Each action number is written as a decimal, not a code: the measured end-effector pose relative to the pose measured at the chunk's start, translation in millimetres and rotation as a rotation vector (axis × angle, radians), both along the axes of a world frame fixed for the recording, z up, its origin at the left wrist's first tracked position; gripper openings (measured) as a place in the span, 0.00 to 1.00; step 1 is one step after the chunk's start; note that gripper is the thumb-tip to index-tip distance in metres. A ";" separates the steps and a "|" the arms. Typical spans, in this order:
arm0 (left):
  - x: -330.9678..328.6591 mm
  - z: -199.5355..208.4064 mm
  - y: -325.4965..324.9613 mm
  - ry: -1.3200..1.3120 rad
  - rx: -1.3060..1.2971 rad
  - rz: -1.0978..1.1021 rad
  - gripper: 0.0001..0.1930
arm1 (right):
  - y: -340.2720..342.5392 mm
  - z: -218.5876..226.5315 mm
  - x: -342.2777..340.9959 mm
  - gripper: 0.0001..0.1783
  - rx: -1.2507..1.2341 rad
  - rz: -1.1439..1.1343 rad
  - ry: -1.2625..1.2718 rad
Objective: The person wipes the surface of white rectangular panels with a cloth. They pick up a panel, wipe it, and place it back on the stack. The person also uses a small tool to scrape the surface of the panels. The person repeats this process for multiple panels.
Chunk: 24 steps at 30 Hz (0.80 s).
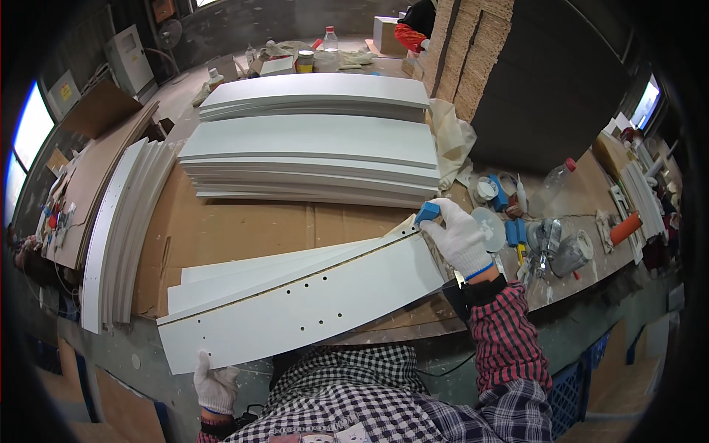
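A long white panel (295, 310) with several small drilled holes lies slanted in front of me, its far long edge showing a brown groove or bare core line. My left hand (215, 385), in a white knitted glove, grips the panel's near left edge with the thumb on top; its other fingers are partly hidden. At the panel's far right corner, my gloved right hand (459, 238) is closed on a small blue block (427, 213). The block is at the far edge, by the end of the groove line. More white panels (221, 275) lie fanned out beneath and behind this one.
Two stacks of white panels (310, 140) stand on the cardboard-covered table (244, 229). More panels (111, 244) lean at the left. On the right are a clear bottle (554, 184), tape, blue blocks and small tools. A large dark board (554, 81) rises behind; another person's red sleeve (408, 37) shows beyond.
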<state>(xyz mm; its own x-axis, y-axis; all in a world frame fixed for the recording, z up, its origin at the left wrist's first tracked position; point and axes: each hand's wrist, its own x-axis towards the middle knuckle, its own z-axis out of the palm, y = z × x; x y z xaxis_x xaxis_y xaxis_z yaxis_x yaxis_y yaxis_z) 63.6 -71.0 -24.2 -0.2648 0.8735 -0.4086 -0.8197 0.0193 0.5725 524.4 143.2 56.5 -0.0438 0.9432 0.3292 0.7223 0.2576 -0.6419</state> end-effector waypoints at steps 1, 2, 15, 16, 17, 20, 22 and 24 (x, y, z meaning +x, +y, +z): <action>-1.2 -0.6 -0.3 0.003 0.006 -0.006 0.22 | 0.2 0.4 1.8 0.16 -0.008 -0.034 -0.013; -0.9 -1.0 -0.2 0.011 0.003 -0.001 0.23 | 0.1 1.6 6.5 0.18 -0.017 -0.068 -0.025; -0.1 -3.8 -2.1 0.011 -0.007 0.009 0.23 | -5.2 -46.3 124.8 0.43 -0.237 -0.605 0.158; 0.8 -2.8 -2.2 0.018 -0.013 0.014 0.23 | -4.6 -51.1 131.6 0.43 -0.267 -0.627 0.156; 1.8 -2.0 -1.0 0.022 -0.015 0.013 0.23 | -5.0 -59.6 141.7 0.43 -0.272 -0.644 0.129; 3.8 -0.3 -1.3 0.035 -0.024 0.016 0.23 | -2.7 -69.7 145.7 0.42 -0.299 -0.666 0.060; 1.8 -2.2 0.1 0.038 -0.028 0.000 0.22 | -6.1 -73.8 151.5 0.41 -0.342 -0.735 -0.113; -4.2 -10.9 -8.0 -0.005 -0.039 0.027 0.22 | -9.2 -38.6 116.9 0.43 -0.384 -0.727 -0.254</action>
